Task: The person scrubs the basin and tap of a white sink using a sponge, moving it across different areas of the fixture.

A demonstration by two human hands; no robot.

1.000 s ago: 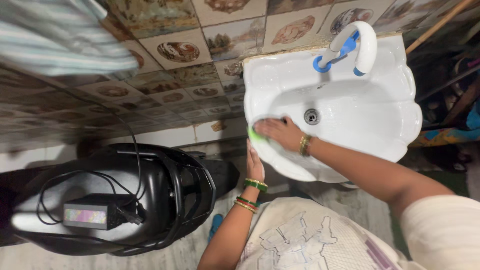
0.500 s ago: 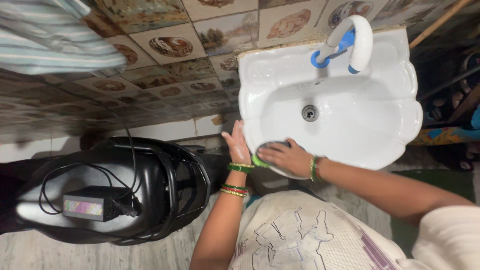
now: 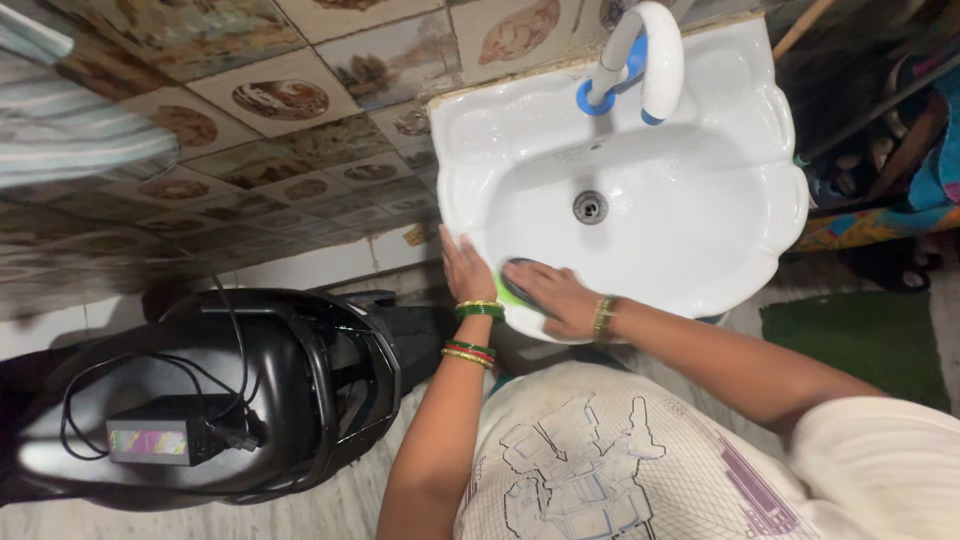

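Against the near left rim of the white wash basin [image 3: 720,215], the right hand [image 3: 558,298] presses a scrub pad [image 3: 520,282], green with a dark upper face, onto the porcelain; the fingers lie close together and flat over the pad, their tips pointing left, so that only the pad's left and far edges show past them. Just beside it, the left hand [image 3: 464,270] rests on the basin's left edge, palm to the rim, its fingers together and pointing away toward the far side; it grips nothing that can be seen. Green, red and gold bangles [image 3: 474,330] ring the left wrist and forearm, and a gold bangle sits at the right wrist. Farther in, the metal drain [image 3: 590,207] lies at the middle of the bowl, well apart from the pad, and a curved white tap [image 3: 652,55] with blue fittings stands at the basin's far edge, against a wall of patterned tiles [image 3: 280,100]. Left of the person, near the floor, a black scooter [image 3: 230,400] stands with a small box-shaped charger [image 3: 150,442] and its black cable [image 3: 95,385] lying on the seat. Striped cloth [image 3: 60,130] hangs at the far left. A green mat [image 3: 860,340] lies on the floor to the right, below the basin.
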